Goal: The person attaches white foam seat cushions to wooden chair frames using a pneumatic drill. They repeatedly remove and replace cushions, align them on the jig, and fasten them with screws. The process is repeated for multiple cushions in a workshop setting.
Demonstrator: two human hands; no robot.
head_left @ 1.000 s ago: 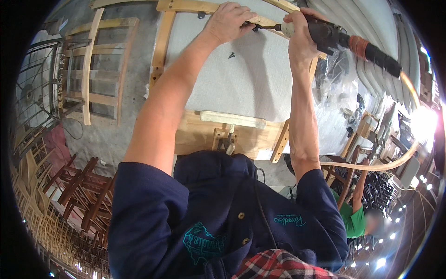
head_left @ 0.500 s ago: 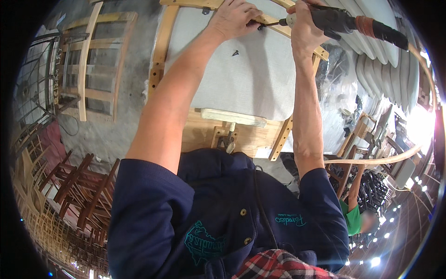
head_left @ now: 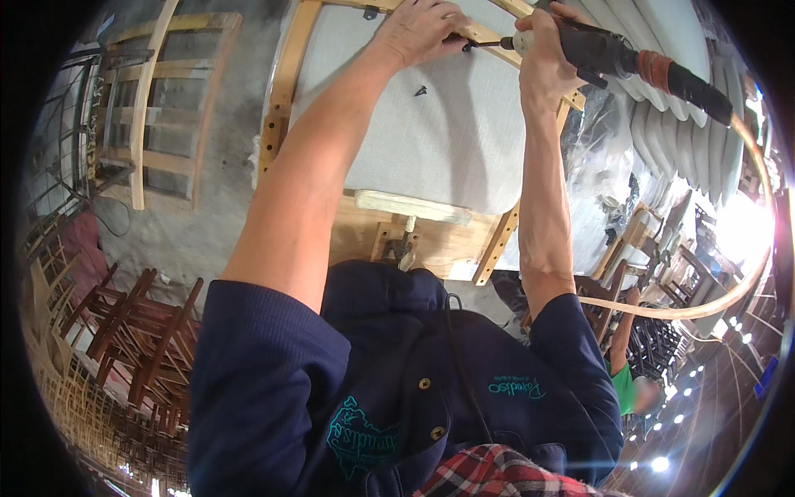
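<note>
A light grey panel point(head_left: 414, 145) lies in front of me with a wooden frame point(head_left: 287, 79) around it. Against the far side of the frame, my left hand point(head_left: 421, 35) has its fingers closed on a small dark metal piece point(head_left: 468, 46), partly hidden by the fingertips. My right hand point(head_left: 542, 66) grips a black power screwdriver point(head_left: 600, 54) with a hose running from its back end. Its long thin bit points left and meets the frame beside my left fingertips. Small dark hardware point(head_left: 421, 91) lies loose on the panel.
At the near edge, a clamp point(head_left: 403, 248) presses a pale wooden bar point(head_left: 412, 206) to the panel. Pale rounded panels point(head_left: 679, 124) stack at right, crossed by the hose point(head_left: 704, 311). Wooden frames point(head_left: 166, 108) and brown chairs point(head_left: 145, 335) are left; a person in green point(head_left: 627, 388) is at right.
My view has shifted slightly. The screwdriver still points at the same spot by my left fingers, its rear end a little lower in view.
</note>
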